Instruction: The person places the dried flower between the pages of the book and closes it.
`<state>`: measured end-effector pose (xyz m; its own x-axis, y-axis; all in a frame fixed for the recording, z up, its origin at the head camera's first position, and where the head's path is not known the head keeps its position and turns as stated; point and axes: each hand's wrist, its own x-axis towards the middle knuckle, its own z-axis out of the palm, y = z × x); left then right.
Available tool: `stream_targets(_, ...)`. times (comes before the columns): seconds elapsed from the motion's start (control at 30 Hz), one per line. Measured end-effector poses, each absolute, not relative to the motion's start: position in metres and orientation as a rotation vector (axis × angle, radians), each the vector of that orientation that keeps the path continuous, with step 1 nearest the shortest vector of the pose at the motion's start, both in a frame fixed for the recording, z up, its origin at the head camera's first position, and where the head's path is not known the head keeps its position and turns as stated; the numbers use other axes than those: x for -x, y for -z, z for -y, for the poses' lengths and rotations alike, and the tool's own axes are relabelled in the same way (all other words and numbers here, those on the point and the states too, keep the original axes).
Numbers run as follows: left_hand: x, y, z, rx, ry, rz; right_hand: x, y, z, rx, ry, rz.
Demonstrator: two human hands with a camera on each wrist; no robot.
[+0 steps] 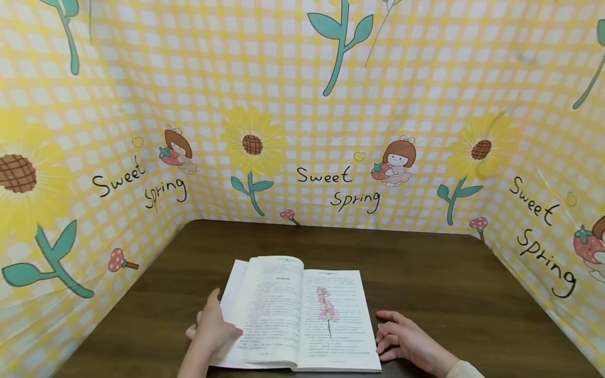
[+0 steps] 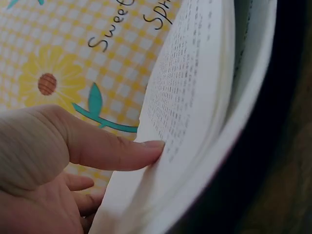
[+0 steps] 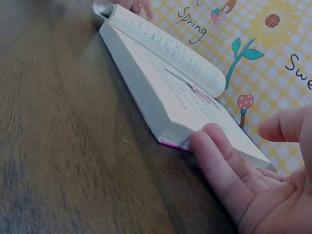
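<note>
An open book [image 1: 333, 315] with printed pages lies on the table. On its right-hand page rests a flat sprig of pink flowers [image 1: 327, 307] with a thin dark stem. My left hand [image 1: 212, 328] holds the book's left side, thumb [image 2: 146, 153] on top of the printed page and fingers behind the edge. The left-hand pages [image 3: 170, 48] curve up from the spine in the right wrist view. Beside the book's right edge is my right hand [image 1: 406, 338], its fingers [image 3: 217, 168] loosely extended with the tips at the page block's corner, and nothing in its grasp.
The dark brown wooden table [image 1: 156, 310] extends on both sides of the book and behind it. A yellow checked cloth [image 1: 302, 121] printed with sunflowers and the words "Sweet Spring" hangs around the table's back and sides.
</note>
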<state>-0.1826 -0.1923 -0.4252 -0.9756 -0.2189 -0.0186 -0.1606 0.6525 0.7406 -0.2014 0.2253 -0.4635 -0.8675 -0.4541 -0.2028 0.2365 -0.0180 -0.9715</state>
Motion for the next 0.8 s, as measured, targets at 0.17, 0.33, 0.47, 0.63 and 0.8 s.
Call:
stream_targets(0.17, 0.170, 0.412, 0.196, -0.233, 1.190, 2.768, 0.201, 0.465, -0.224, 0.228, 1.930, -1.798)
stream_targets(0.33, 0.158, 0.402, 0.198, -0.180, 1.108, 2.760, 0.201, 0.467, -0.224, 0.309, 1.909, -1.816)
stream_targets(0.47, 0.152, 0.393, 0.191, -0.092, 1.112, 2.686, 0.202, 0.469, -0.226, 0.400, 1.908, -1.813)
stream_targets(0.63, 0.145, 0.385, 0.173, 0.015, 1.069, 2.490, 0.200, 0.468, -0.226, 0.406, 1.916, -1.792)
stream_targets(0.8, 0.147, 0.387, 0.152, 0.116, 0.995, 2.226, 0.199, 0.466, -0.227, 0.369, 1.923, -1.797)
